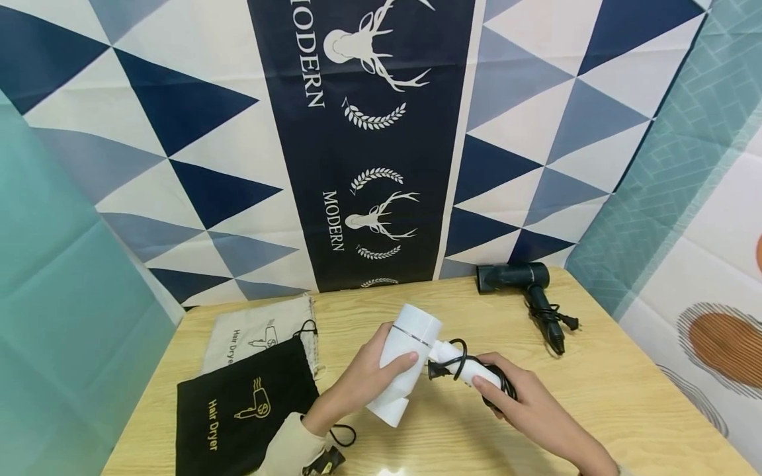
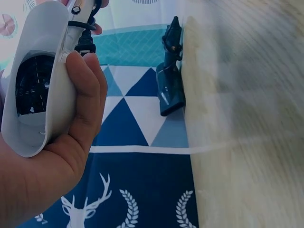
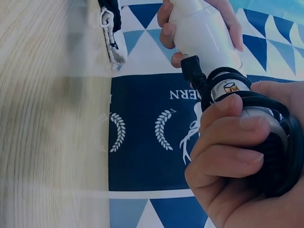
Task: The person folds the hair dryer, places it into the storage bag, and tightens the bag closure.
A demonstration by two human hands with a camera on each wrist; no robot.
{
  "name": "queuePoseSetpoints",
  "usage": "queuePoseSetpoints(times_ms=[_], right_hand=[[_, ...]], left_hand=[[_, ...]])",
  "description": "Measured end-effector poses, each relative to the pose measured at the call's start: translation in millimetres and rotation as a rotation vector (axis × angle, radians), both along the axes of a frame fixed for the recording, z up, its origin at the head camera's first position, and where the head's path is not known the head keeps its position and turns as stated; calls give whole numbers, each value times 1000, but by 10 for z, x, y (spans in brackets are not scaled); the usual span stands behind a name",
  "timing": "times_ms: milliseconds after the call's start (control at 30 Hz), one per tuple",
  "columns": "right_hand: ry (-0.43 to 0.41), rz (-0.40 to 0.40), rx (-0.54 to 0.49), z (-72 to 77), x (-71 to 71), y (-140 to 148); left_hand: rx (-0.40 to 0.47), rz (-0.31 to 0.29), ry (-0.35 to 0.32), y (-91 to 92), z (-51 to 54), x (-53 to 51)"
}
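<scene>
A white hair dryer (image 1: pixel 403 354) is held above the table in both hands. My left hand (image 1: pixel 370 370) grips its barrel, the thumb lying across the white shell. In the left wrist view the dark opening (image 2: pixel 34 85) at one end of the barrel shows. My right hand (image 1: pixel 516 396) holds the handle (image 1: pixel 467 363), with the fingers curled round it and the black cord (image 3: pixel 280 156) wound about it. The black plug (image 3: pixel 192 71) sticks out beside the handle, near the barrel. Part of the handle is hidden by the right fingers and the cord.
A black hair dryer (image 1: pixel 513 276), its cord wrapped on its handle, lies at the table's back right. On the left a black drawstring bag (image 1: pixel 238 410) overlaps a white drawstring bag (image 1: pixel 226 324), both printed "Hair Dryer". Patterned walls (image 1: pixel 381 145) enclose the wooden table (image 1: pixel 571 396).
</scene>
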State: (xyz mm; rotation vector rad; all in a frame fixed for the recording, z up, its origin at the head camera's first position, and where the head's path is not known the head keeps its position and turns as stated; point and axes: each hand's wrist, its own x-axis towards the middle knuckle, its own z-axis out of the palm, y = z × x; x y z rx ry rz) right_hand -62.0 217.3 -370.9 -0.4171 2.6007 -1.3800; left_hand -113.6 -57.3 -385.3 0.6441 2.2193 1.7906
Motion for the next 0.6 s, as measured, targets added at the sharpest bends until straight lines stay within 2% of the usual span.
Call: queuePoseSetpoints(times_ms=[167, 433, 600], right_hand=[[-18, 22, 5, -2, -49, -46], [30, 56, 5, 26, -100, -105], [16, 60, 4, 61, -128, -146]], left_hand=[[-7, 10, 12, -62, -14, 11], [-29, 25, 27, -162, 52, 3], [-40, 38, 39, -208, 93, 8]])
